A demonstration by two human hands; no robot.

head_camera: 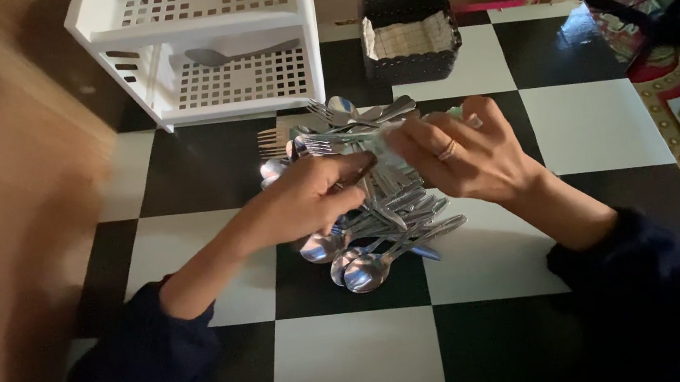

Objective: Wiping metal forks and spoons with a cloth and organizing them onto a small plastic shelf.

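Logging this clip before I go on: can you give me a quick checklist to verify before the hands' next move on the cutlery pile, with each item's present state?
1. Left hand over the cutlery pile: ok.
2. Right hand over the pile, fingers pinched at a pale item: ok.
3. What the pale item is: cannot tell, blurred.
4. Pile lies together on the checkered surface: ok.
5. White rack behind the pile, one utensil on its lower shelf: ok.
6. Dark basket is apart from the hands: ok.

No packages, labels, signs or screens show anywhere in the head view, neither on the checkered surface nor on the rack behind
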